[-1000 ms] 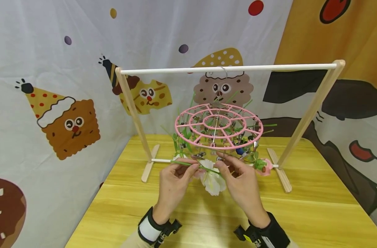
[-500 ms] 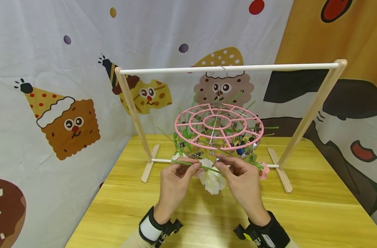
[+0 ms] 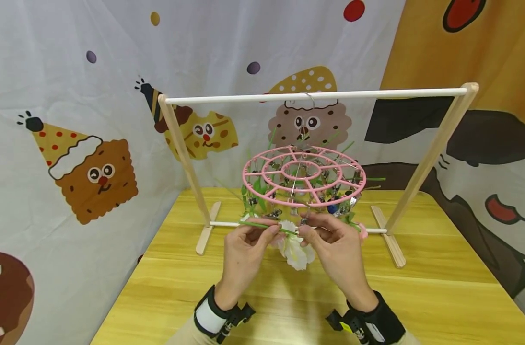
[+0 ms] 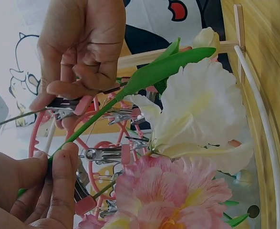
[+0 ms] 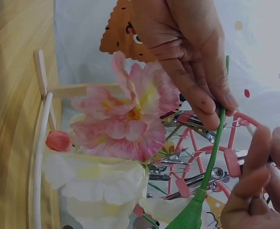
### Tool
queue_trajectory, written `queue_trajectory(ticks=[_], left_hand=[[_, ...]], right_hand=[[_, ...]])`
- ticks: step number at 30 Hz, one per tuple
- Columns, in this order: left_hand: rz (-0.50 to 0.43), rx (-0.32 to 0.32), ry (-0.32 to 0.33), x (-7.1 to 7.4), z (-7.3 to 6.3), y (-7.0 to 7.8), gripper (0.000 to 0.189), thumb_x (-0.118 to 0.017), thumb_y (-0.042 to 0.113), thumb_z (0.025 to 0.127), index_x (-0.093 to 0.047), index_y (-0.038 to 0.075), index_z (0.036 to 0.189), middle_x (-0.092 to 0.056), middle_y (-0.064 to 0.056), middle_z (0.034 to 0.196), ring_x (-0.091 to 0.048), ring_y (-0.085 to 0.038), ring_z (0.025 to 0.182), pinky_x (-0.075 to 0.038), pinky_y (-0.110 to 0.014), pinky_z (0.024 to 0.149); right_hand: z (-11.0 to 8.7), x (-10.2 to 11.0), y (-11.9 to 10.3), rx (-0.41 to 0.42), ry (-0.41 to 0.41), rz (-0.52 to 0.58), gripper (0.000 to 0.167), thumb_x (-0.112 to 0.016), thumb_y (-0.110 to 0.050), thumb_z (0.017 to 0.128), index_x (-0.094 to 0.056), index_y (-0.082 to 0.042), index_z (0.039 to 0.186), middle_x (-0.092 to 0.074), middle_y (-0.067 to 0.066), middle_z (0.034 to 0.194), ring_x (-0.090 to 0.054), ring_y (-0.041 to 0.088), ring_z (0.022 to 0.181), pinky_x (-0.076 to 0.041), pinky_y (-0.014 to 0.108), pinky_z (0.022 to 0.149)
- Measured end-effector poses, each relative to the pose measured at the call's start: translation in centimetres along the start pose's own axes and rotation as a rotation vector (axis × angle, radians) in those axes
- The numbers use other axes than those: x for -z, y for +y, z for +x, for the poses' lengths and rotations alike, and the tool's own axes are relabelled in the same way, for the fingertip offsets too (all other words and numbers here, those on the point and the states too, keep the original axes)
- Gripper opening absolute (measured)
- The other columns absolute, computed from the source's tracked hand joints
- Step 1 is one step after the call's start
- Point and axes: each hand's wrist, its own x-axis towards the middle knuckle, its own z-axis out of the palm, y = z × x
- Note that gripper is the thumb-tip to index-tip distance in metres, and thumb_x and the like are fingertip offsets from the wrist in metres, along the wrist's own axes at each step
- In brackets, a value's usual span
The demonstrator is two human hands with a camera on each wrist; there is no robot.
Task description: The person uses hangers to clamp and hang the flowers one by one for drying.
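Observation:
My left hand (image 3: 244,249) pinches the green stem (image 4: 94,118) of an artificial flower between thumb and fingertips. The stem slants toward my right hand (image 3: 337,249) and widens into a green leaf (image 4: 163,69); I cannot tell which bloom it bears. Thumb and fingers of my right hand grip a metal clip with pink tips (image 5: 233,162), under the front rim of a pink round hanger (image 3: 273,197). A white flower (image 4: 202,109) and a pink flower (image 4: 168,193) hang beside the hands, heads down. Fingers hide part of the gripped clip.
The hanger hangs by a hook from the white bar (image 3: 245,97) of a wooden stand (image 3: 435,153). Several more clips (image 4: 106,155) and flower stems crowd beneath it. The stand rests on a wooden table (image 3: 180,287) before a printed cloth (image 3: 128,38).
My right hand has stayed at the hanger's front rim, and the clip at its fingers has shifted slightly. The stem's right end has moved behind the right fingers. My left hand has barely moved.

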Motion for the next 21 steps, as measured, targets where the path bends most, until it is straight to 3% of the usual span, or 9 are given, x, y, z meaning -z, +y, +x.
queue_trajectory(ticks=[2,5,8,11,15,17,21], left_hand=[[-0.002,-0.005,0.003,0.0,0.0,0.0,0.011,-0.082,0.009,0.110,-0.087,0.007,0.119,-0.088,-0.016,0.118,-0.090,-0.037,0.097,-0.074,-0.034,0.082],[0.019,-0.018,0.014,0.1,0.0,-0.2,0.010,-0.082,0.009,0.110,-0.088,0.008,0.119,-0.088,-0.015,0.118,-0.089,-0.036,0.095,-0.074,-0.034,0.077],[0.040,-0.031,0.024,0.3,0.0,-0.2,0.011,-0.082,0.008,0.110,-0.088,0.008,0.119,-0.089,-0.015,0.115,-0.088,-0.030,0.088,-0.072,-0.037,0.070],[0.047,-0.040,0.027,0.3,0.0,-0.3,0.011,-0.082,0.007,0.110,-0.087,0.007,0.120,-0.090,-0.016,0.111,-0.087,-0.030,0.083,-0.071,-0.040,0.065],[0.017,-0.046,0.023,0.3,0.1,-0.2,0.011,-0.081,0.006,0.110,-0.087,0.006,0.120,-0.089,-0.016,0.114,-0.087,-0.040,0.085,-0.073,-0.043,0.068],[0.006,-0.047,0.021,0.2,0.1,-0.1,0.011,-0.081,0.006,0.110,-0.087,0.007,0.120,-0.089,-0.017,0.115,-0.086,-0.041,0.085,-0.073,-0.044,0.069],[0.006,-0.062,0.018,0.0,0.0,-0.1,0.011,-0.080,0.005,0.110,-0.087,0.006,0.119,-0.088,-0.021,0.111,-0.086,-0.038,0.082,-0.072,-0.042,0.067]], right_hand=[[0.1,0.1,-0.1,-0.017,0.022,0.000,0.025,-0.084,0.002,0.106,-0.084,0.000,0.131,-0.088,-0.012,0.114,-0.082,0.010,0.079,-0.071,0.028,0.077],[0.3,0.3,-0.1,-0.042,0.048,-0.001,0.023,-0.084,0.001,0.106,-0.086,0.001,0.129,-0.089,-0.014,0.114,-0.084,0.008,0.086,-0.071,0.026,0.081],[0.5,0.6,-0.2,-0.063,0.043,0.011,0.024,-0.085,-0.001,0.106,-0.086,0.001,0.130,-0.089,-0.007,0.124,-0.086,0.008,0.096,-0.072,0.027,0.090],[0.5,0.9,-0.1,-0.091,0.042,0.008,0.026,-0.086,-0.002,0.106,-0.086,-0.001,0.132,-0.090,0.001,0.123,-0.087,0.008,0.097,-0.072,0.026,0.092],[0.6,1.2,0.0,-0.106,0.052,-0.055,0.027,-0.087,-0.007,0.106,-0.086,-0.003,0.133,-0.092,0.002,0.111,-0.086,0.003,0.098,-0.070,0.021,0.094],[0.6,1.2,0.1,-0.106,0.069,-0.063,0.027,-0.087,-0.006,0.105,-0.086,-0.002,0.132,-0.092,0.005,0.107,-0.086,0.001,0.098,-0.057,0.013,0.114],[0.6,1.2,0.3,-0.108,0.128,-0.040,0.025,-0.090,-0.003,0.102,-0.089,-0.002,0.127,-0.092,-0.003,0.109,-0.086,0.000,0.100,-0.059,0.012,0.110]])
